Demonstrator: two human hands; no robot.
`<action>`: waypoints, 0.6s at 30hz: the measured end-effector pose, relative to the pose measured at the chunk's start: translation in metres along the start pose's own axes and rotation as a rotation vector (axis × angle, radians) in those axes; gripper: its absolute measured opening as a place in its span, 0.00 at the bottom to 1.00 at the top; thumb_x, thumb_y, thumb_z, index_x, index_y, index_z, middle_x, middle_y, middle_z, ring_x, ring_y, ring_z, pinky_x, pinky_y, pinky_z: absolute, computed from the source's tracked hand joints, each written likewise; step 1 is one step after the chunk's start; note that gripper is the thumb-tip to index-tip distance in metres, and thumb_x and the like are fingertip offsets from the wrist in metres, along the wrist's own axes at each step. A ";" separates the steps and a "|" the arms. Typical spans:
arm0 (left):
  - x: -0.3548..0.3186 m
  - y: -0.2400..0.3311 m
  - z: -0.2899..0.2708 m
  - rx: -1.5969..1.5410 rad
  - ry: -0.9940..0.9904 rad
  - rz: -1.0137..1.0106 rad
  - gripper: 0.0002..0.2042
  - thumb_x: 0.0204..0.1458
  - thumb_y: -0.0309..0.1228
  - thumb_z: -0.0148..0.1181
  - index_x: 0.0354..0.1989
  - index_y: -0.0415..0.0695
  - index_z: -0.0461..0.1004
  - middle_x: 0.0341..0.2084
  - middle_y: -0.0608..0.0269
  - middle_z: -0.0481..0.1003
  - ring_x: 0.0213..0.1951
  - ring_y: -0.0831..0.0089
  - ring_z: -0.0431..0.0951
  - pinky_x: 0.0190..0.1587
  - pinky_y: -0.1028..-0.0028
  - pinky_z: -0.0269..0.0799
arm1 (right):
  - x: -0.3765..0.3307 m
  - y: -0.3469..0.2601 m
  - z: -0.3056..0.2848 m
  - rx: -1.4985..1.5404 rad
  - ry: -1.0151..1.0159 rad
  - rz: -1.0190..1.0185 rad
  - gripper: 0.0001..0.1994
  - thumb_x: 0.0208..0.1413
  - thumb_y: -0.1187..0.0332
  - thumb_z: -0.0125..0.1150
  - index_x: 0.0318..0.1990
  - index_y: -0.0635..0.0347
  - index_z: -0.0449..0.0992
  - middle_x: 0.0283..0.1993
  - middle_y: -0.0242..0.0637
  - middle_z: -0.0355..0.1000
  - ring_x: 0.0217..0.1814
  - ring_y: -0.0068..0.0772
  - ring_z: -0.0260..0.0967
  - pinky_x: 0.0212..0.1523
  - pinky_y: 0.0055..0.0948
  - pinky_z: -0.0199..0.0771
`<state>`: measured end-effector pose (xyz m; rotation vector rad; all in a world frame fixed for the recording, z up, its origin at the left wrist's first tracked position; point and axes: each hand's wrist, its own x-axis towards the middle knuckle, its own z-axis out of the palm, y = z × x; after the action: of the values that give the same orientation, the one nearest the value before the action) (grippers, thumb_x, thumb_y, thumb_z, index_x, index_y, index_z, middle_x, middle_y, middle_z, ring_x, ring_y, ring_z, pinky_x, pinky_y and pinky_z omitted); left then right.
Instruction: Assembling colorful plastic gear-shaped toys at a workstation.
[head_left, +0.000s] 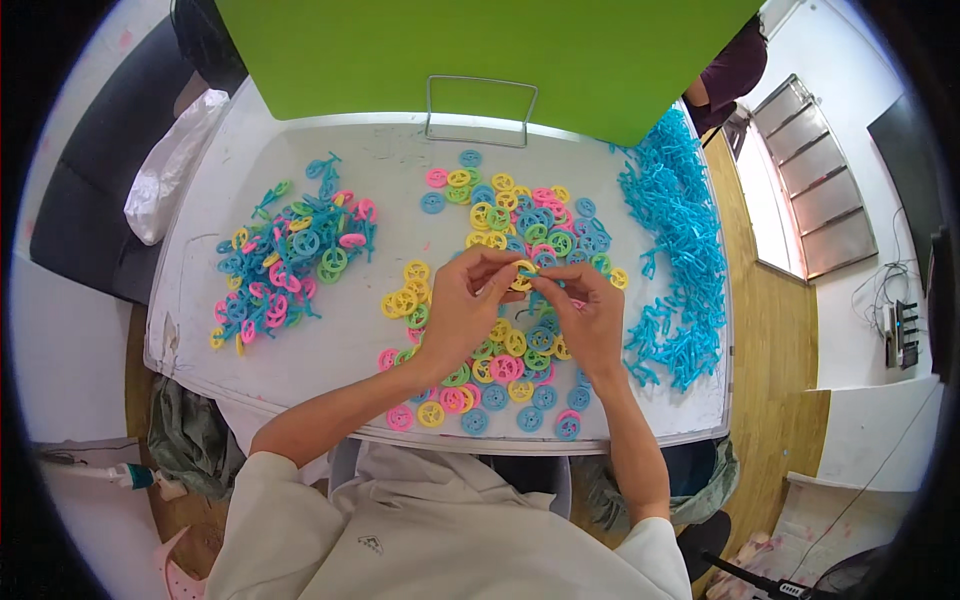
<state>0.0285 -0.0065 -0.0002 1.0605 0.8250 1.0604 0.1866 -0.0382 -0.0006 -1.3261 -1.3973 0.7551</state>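
Over the middle of the table, my left hand [465,300] pinches a small yellow plastic wheel [523,268] between thumb and fingertips. My right hand [585,308] meets it from the other side, its thumb and forefinger pressed on a small blue plastic piece [537,273] at the wheel. Fingers hide part of both pieces. Under and around both hands lie many loose spoked wheels [507,368] in pink, yellow, green and blue. To the right is a long heap of blue forked plastic pieces [680,250].
On the left of the table [330,375] lies a pile of wheels joined with blue pieces [290,260]. A green panel [480,50] with a wire handle [480,78] stands at the far edge. A white plastic bag [175,165] hangs at the left; another person [735,70] is at the far right.
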 end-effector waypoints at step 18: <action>0.006 0.018 -0.007 0.051 -0.076 -0.127 0.15 0.56 0.23 0.54 0.53 0.39 0.71 0.45 0.60 0.75 0.45 0.74 0.75 0.49 0.76 0.73 | 0.001 -0.005 -0.006 -0.055 -0.063 0.061 0.07 0.54 0.77 0.59 0.40 0.67 0.77 0.31 0.37 0.77 0.33 0.21 0.75 0.36 0.20 0.72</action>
<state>0.0192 0.0033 0.0150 1.0705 0.8503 0.8908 0.1907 -0.0395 0.0057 -1.4029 -1.4418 0.8104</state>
